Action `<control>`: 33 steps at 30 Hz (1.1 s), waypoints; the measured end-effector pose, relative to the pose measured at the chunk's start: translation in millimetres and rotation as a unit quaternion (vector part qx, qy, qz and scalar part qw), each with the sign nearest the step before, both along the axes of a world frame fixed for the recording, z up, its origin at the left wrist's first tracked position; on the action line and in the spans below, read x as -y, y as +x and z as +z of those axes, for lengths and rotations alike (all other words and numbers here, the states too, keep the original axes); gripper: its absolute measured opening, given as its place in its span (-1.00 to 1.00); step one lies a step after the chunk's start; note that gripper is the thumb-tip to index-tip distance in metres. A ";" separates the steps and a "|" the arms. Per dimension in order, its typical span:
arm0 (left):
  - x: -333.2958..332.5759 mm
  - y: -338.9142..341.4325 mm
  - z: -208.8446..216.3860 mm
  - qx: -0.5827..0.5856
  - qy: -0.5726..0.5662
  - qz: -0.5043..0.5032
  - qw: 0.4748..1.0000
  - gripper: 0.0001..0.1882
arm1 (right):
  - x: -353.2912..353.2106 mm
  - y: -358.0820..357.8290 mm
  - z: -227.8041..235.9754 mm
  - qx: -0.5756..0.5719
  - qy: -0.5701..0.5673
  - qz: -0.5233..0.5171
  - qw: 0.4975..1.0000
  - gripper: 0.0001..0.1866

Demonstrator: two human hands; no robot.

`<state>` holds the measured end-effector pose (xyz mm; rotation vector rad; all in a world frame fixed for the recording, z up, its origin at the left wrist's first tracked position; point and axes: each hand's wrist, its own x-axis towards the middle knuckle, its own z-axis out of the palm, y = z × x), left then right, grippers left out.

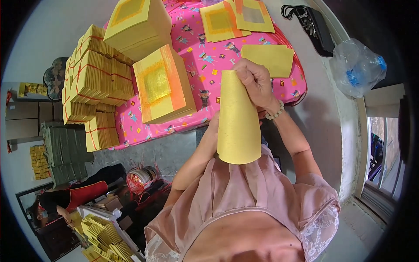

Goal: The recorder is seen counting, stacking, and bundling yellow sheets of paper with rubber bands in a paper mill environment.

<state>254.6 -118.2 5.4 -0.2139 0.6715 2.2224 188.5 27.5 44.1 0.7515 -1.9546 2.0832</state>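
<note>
I hold a yellow paper sheet (238, 124) rolled into a cone shape, upright in front of my chest. My right hand (257, 83) grips its narrow top end. My left hand (214, 126) is mostly hidden behind the paper and supports its side. Just beyond my hands lies a pink patterned cloth (205, 61) covering a table. On it stands a thick stack of yellow sheets with gold and orange squares (163, 85), and a loose plain yellow sheet (270, 59) lies close to my right hand.
Tied bundles of yellow paper (94, 83) pile at the table's left. More stacks (135, 26) and loose sheets (233, 17) lie farther back. A clear plastic bag (355, 65) and a black item (312, 26) sit right. Another person (70, 198) works at lower left near folded papers (102, 238).
</note>
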 end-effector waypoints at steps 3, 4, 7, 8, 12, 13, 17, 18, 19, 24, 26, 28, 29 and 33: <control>-5.1 -2.5 11.1 0.023 0.053 -0.011 0.998 -0.45 | -2.1 -3.8 -4.2 -0.067 0.065 -0.031 0.995 -0.68; -4.4 -4.3 9.6 0.023 0.054 -0.010 0.998 -0.45 | -3.0 -5.1 -5.0 -0.112 0.094 -0.049 0.988 -0.68; 2.6 -13.1 -5.0 0.044 0.083 -0.045 0.995 -0.42 | -4.0 -7.0 -5.4 -0.176 0.119 -0.080 0.974 -0.69; 5.7 -15.9 -12.3 0.047 0.143 -0.067 0.986 -0.43 | -3.7 -7.6 -5.2 -0.192 0.115 -0.095 0.970 -0.69; 9.4 -29.2 -41.3 -0.031 0.256 -0.104 0.961 -0.48 | -5.9 -9.5 -0.7 -0.236 0.113 -0.118 0.958 -0.79; 12.1 -30.5 -44.7 -0.033 0.257 -0.103 0.960 -0.48 | -8.8 -9.8 3.5 -0.234 0.121 -0.125 0.957 -0.79; 21.2 -40.5 -22.1 -0.154 -0.001 0.092 0.984 -0.62 | -15.8 -2.3 1.1 -0.155 0.077 -0.232 0.957 -0.71; 23.5 -42.5 -27.6 -0.243 -0.120 0.162 0.949 -0.70 | -16.8 4.5 -6.0 -0.052 0.013 -0.197 0.979 -0.61; 26.1 -44.2 -31.7 -0.323 -0.236 0.228 0.888 -0.75 | -14.2 9.7 -10.8 -0.054 0.014 -0.193 0.980 -0.61; 29.3 -47.4 -51.1 -0.454 -0.376 0.279 0.758 -0.82 | -7.1 28.7 -49.2 0.136 -0.047 -0.071 0.987 -0.44; 28.5 -46.8 -63.0 -0.505 -0.415 0.273 0.706 -0.83 | -4.9 30.8 -63.5 0.172 -0.029 -0.070 0.982 -0.38; 25.9 -45.4 -77.1 -0.489 -0.419 0.272 0.715 -0.83 | -7.5 28.6 -76.0 0.152 0.021 -0.081 0.985 -0.39; 24.7 -44.8 -82.3 -0.476 -0.422 0.269 0.723 -0.83 | -9.2 27.9 -79.4 0.130 0.070 -0.094 0.985 -0.39; 23.3 -42.5 -94.0 -0.471 -0.445 0.270 0.712 -0.83 | -13.1 28.2 -87.5 0.105 0.173 -0.115 0.973 -0.40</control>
